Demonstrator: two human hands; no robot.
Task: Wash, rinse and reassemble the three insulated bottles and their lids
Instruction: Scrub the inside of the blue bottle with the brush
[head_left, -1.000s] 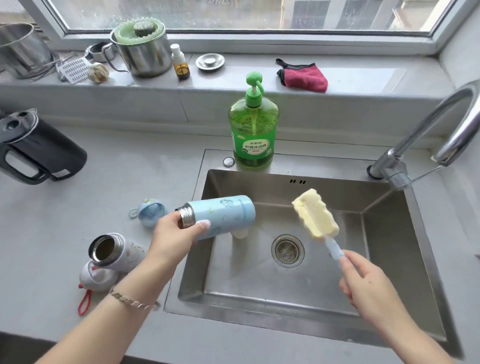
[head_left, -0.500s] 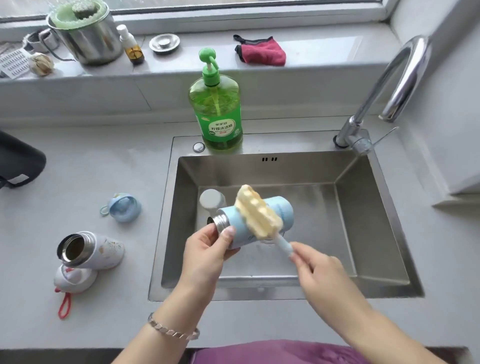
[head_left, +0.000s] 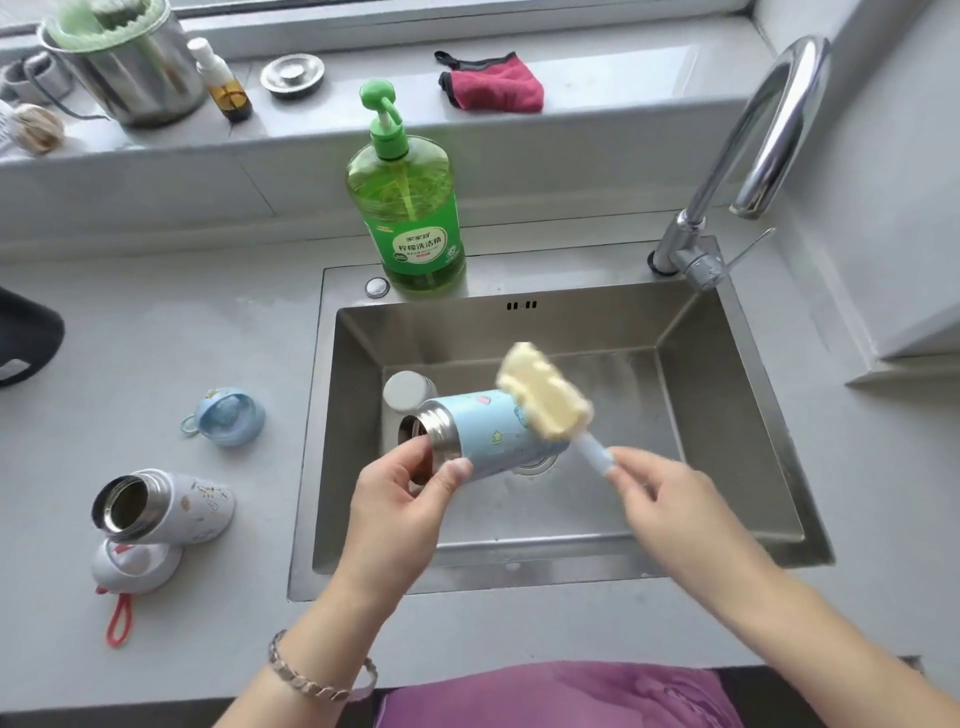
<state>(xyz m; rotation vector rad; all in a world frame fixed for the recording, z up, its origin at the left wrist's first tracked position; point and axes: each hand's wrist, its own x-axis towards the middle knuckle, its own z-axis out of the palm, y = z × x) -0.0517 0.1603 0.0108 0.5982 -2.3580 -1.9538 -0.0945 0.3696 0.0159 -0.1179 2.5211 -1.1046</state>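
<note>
My left hand (head_left: 400, 501) grips the neck of a light blue bottle (head_left: 488, 434), lying sideways over the sink (head_left: 727, 415) with its open mouth toward me. My right hand (head_left: 660, 501) pinches the pale blue handle of a yellow sponge brush (head_left: 543, 397), whose head lies against the bottle's far side. Another bottle with a white end (head_left: 408, 389) lies in the basin behind it. On the counter at left lie a white bottle (head_left: 166, 506) with its mouth open, a white lid (head_left: 135, 566) with a red loop, and a blue lid (head_left: 228, 415).
A green dish soap pump bottle (head_left: 410, 208) stands at the sink's back rim. The chrome tap (head_left: 748, 140) arches at the right. The window ledge holds a steel pot (head_left: 124, 67), a small bottle (head_left: 223, 83), a sink strainer (head_left: 292, 75) and a red cloth (head_left: 493, 85). A black kettle (head_left: 26, 338) sits far left.
The brush moved from the right of the sink onto the blue bottle's side. My view shifted down and right, and the bottle's mouth now faces me more.
</note>
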